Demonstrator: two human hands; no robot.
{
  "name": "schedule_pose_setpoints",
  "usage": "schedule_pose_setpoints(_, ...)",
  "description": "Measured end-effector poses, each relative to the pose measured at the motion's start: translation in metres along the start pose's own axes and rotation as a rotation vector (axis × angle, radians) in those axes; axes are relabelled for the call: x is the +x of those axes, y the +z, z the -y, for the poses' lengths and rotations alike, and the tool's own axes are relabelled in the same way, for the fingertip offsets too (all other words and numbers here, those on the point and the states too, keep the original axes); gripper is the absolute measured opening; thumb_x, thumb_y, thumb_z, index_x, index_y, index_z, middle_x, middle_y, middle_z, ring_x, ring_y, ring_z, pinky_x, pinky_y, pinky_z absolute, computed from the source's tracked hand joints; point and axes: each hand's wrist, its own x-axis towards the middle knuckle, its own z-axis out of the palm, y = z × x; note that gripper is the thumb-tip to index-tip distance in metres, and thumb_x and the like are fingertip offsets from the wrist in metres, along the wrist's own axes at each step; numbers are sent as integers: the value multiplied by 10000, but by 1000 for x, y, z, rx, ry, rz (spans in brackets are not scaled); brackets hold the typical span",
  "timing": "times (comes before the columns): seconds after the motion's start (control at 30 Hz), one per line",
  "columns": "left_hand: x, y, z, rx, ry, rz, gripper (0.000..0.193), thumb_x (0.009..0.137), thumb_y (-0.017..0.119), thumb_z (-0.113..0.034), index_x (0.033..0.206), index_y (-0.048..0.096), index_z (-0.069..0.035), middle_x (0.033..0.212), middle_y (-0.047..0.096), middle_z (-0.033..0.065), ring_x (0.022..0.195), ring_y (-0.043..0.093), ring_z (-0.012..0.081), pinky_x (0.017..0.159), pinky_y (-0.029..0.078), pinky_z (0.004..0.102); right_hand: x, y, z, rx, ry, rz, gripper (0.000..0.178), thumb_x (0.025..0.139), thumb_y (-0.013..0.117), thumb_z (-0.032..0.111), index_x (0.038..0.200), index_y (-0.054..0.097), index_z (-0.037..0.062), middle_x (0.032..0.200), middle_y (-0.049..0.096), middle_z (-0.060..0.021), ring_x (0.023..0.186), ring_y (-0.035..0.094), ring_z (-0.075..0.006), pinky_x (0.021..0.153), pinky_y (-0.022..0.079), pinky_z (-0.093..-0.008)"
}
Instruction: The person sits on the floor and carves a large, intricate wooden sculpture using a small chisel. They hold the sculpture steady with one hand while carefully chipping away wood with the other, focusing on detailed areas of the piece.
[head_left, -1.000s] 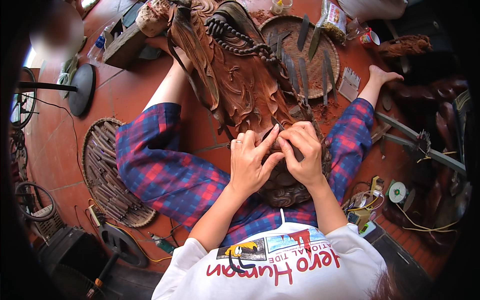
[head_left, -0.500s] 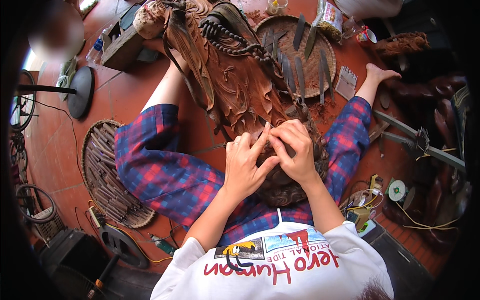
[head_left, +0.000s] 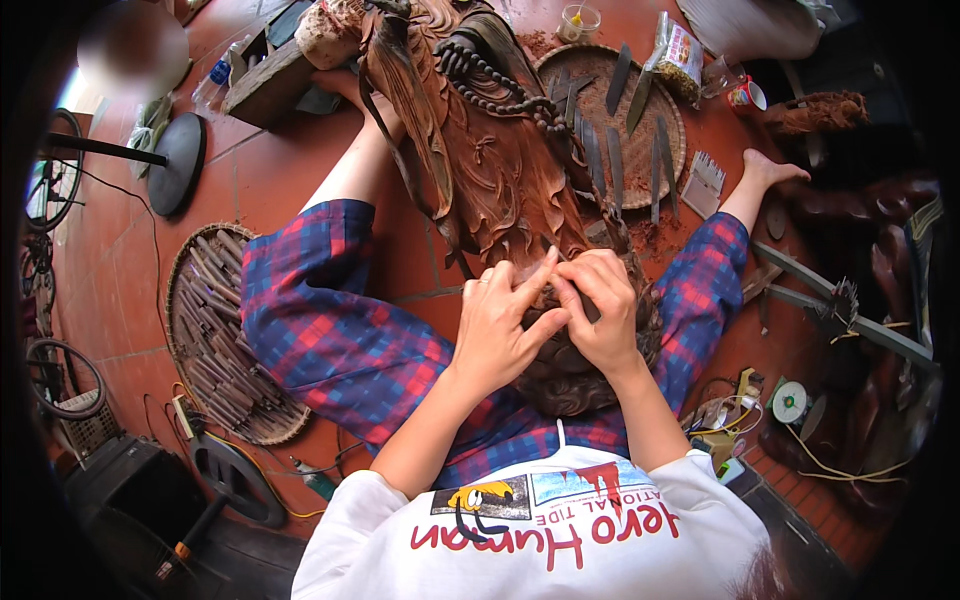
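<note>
Head view: grip by left hand (head_left: 500,325) or right hand (head_left: 606,312) couldn't be told; the statue (head_left: 492,175) could be scratched by slipping.

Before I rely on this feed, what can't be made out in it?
Head view:
Brown carved wooden statue: surface beneath the bare left hand and bare right hand, hidden by them.
Anything the right hand may hold: covered by its fingers.
Statue's far end: cut off by the top edge.
Round pale shape, upper left: blurred.
</note>
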Motion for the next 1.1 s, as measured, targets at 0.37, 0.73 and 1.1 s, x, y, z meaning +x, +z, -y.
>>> schedule_pose_setpoints(0.37, -4, -12, -4, 33, -53, 47, 672, 943, 573, -575, 1455, 563, -139, 884, 462, 98, 863, 483, 266, 775, 338, 394, 11, -6, 7, -15, 11, 116, 106, 854, 701, 55, 951, 703, 13, 887, 683, -113, 884, 631, -290, 851, 443, -401)
schedule_pose_setpoints(0.73, -3, 0, 1, 17, 25, -44, 687, 926, 599, -573, 1445, 570, -124, 885, 475, 97, 852, 475, 262, 772, 330, 394, 10, -9, 12, -10, 106, 121, 91, 860, 693, 52, 946, 700, 25, 867, 688, -96, 870, 642, -283, 840, 424, -388)
schedule_pose_setpoints(1.1, -1, 4, 1, -10, 54, -50, 668, 923, 594, -580, 1417, 598, -129, 894, 473, 95, 879, 476, 273, 780, 329, 414, 6, -12, 12, -130, 67, 112, 88, 852, 706, 50, 935, 699, 23, 872, 691, -100, 859, 640, -287, 830, 434, -390)
